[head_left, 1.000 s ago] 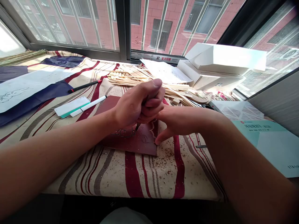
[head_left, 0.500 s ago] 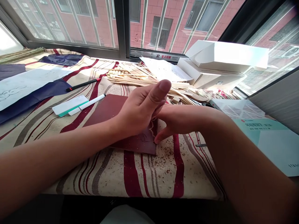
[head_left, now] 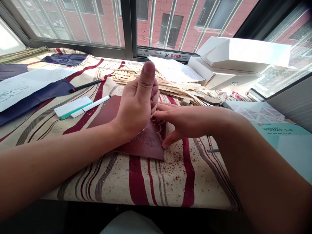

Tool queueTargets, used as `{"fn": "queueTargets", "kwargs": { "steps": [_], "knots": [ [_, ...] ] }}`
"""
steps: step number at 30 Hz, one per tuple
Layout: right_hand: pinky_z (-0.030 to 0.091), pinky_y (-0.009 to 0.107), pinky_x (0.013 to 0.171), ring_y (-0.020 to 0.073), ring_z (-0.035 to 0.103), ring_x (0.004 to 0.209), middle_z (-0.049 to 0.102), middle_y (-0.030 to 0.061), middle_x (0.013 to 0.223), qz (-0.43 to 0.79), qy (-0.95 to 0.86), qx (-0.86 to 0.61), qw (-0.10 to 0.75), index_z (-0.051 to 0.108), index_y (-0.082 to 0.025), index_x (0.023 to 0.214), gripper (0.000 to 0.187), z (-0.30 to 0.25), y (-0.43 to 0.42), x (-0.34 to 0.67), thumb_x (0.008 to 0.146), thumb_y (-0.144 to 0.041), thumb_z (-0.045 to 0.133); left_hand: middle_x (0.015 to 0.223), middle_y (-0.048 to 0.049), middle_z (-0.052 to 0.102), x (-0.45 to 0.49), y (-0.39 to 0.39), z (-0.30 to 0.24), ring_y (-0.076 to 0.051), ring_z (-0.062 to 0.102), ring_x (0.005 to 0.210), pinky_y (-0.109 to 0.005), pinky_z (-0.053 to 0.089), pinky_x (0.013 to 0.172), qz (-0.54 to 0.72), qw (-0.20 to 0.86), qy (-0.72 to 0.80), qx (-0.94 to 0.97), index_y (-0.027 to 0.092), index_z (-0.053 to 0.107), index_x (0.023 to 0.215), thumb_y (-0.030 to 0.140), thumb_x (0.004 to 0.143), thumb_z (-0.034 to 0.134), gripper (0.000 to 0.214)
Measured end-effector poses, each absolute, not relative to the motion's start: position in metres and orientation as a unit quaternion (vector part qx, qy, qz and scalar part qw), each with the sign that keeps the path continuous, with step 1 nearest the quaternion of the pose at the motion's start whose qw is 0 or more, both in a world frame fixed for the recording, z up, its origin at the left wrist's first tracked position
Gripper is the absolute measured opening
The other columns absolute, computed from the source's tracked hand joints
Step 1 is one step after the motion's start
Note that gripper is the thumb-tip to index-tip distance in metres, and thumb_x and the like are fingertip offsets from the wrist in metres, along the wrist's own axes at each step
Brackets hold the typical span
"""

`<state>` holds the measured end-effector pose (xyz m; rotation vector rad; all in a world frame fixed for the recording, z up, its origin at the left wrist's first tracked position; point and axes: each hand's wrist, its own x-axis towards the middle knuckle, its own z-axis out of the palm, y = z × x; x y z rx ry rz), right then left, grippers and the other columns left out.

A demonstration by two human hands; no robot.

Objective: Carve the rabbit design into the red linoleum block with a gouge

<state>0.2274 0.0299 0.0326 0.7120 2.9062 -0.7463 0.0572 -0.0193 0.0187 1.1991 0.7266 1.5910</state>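
A flat reddish-brown board lies on the striped cloth, with pale cut marks and drawn lines near its right edge. Over it, my left hand is closed in a fist, thumb pointing up. Whatever its fingers hold is hidden behind the hand. My right hand rests at the board's right side, its fingers stretched toward the left fist and its thumb against the edge. Brown crumbs are scattered on the cloth beside the board.
Wooden strips and a white box stand by the window. A white marker, a black pen and a paper with a drawing lie left. A green-and-white book is at right. The table's front edge is near.
My left fist has shifted left and its thumb now points more upright. The right hand has stayed near the board's edge, and more of the carved area shows.
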Motion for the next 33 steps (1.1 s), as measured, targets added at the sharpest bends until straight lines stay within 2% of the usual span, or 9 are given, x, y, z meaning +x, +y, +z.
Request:
{"fn": "queueTargets", "kwargs": {
  "steps": [2, 4, 7, 9, 13, 18, 21, 26, 33],
  "knots": [
    [0.041, 0.054, 0.128, 0.0426, 0.044, 0.156, 0.041, 0.0113, 0.175, -0.237, 0.941, 0.236, 0.043, 0.057, -0.027, 0.160, 0.093, 0.032, 0.030, 0.226, 0.077, -0.052, 0.089, 0.049, 0.0089, 0.027, 0.060, -0.021, 0.016, -0.002, 0.025, 0.038, -0.023, 0.023, 0.037, 0.682, 0.466, 0.287, 0.485, 0.023, 0.034, 0.060, 0.066, 0.094, 0.074, 0.068],
    [0.041, 0.052, 0.129, 0.0416, 0.044, 0.156, 0.039, 0.0106, 0.176, -0.234, 0.939, 0.243, 0.062, 0.056, -0.027, 0.162, 0.094, 0.036, 0.029, 0.224, 0.077, -0.051, 0.090, 0.049, 0.0092, 0.028, 0.060, -0.021, 0.017, -0.002, 0.026, 0.037, -0.022, 0.023, 0.037, 0.671, 0.480, 0.276, 0.493, 0.023, 0.035, 0.061, 0.060, 0.098, 0.071, 0.064],
    [0.048, 0.046, 0.125, 0.0383, 0.052, 0.150, 0.044, 0.0082, 0.173, -0.250, 0.933, 0.245, 0.079, 0.062, -0.027, 0.157, 0.082, 0.045, 0.024, 0.221, 0.081, -0.044, 0.088, 0.049, 0.0090, 0.029, 0.057, -0.021, 0.024, -0.002, 0.029, 0.035, -0.017, 0.025, 0.038, 0.587, 0.537, 0.279, 0.538, 0.022, 0.041, 0.060, 0.042, 0.113, 0.046, 0.056],
    [0.052, 0.045, 0.120, 0.0374, 0.058, 0.145, 0.052, 0.0079, 0.167, -0.257, 0.929, 0.254, 0.087, 0.064, -0.027, 0.154, 0.077, 0.049, 0.021, 0.220, 0.082, -0.041, 0.088, 0.047, 0.0089, 0.026, 0.055, -0.020, 0.029, -0.001, 0.027, 0.034, -0.014, 0.024, 0.038, 0.541, 0.576, 0.279, 0.546, 0.021, 0.041, 0.058, 0.034, 0.116, 0.031, 0.060],
    [0.054, 0.046, 0.117, 0.0378, 0.062, 0.140, 0.061, 0.0103, 0.159, -0.240, 0.926, 0.274, 0.097, 0.063, -0.024, 0.155, 0.080, 0.050, 0.020, 0.219, 0.081, -0.042, 0.089, 0.045, 0.0096, 0.021, 0.053, -0.019, 0.035, -0.002, 0.018, 0.033, -0.014, 0.020, 0.034, 0.514, 0.636, 0.261, 0.514, 0.022, 0.036, 0.057, 0.045, 0.116, 0.034, 0.063],
    [0.060, 0.043, 0.103, 0.0332, 0.071, 0.121, 0.072, 0.0088, 0.137, -0.271, 0.921, 0.262, 0.101, 0.070, -0.025, 0.146, 0.063, 0.052, 0.019, 0.220, 0.086, -0.040, 0.084, 0.045, 0.0076, 0.023, 0.055, -0.017, 0.036, -0.002, 0.023, 0.033, -0.011, 0.024, 0.035, 0.478, 0.638, 0.282, 0.535, 0.020, 0.036, 0.056, 0.038, 0.117, 0.025, 0.064],
    [0.057, 0.043, 0.105, 0.0334, 0.070, 0.120, 0.074, 0.0103, 0.128, -0.272, 0.921, 0.262, 0.098, 0.073, -0.020, 0.138, 0.054, 0.053, 0.018, 0.221, 0.088, -0.039, 0.083, 0.046, 0.0080, 0.020, 0.053, -0.009, 0.037, -0.002, 0.016, 0.033, -0.011, 0.020, 0.034, 0.416, 0.694, 0.266, 0.524, 0.021, 0.034, 0.057, 0.049, 0.116, 0.023, 0.067],
    [0.056, 0.042, 0.109, 0.0338, 0.069, 0.123, 0.070, 0.0094, 0.139, -0.285, 0.911, 0.284, 0.089, 0.057, -0.022, 0.157, 0.082, 0.051, 0.018, 0.221, 0.083, -0.039, 0.087, 0.047, 0.0076, 0.016, 0.049, 0.002, 0.038, -0.003, 0.010, 0.034, -0.013, 0.017, 0.031, 0.310, 0.766, 0.250, 0.504, 0.021, 0.033, 0.056, 0.065, 0.111, 0.022, 0.072],
    [0.056, 0.046, 0.110, 0.0371, 0.066, 0.127, 0.060, 0.0105, 0.153, -0.266, 0.917, 0.289, 0.073, 0.053, -0.026, 0.160, 0.090, 0.049, 0.017, 0.222, 0.079, -0.043, 0.089, 0.047, 0.0077, 0.017, 0.045, 0.007, 0.035, -0.003, 0.009, 0.032, -0.015, 0.019, 0.029, 0.299, 0.794, 0.246, 0.469, 0.022, 0.031, 0.057, 0.069, 0.109, 0.024, 0.071]
  ]
}}
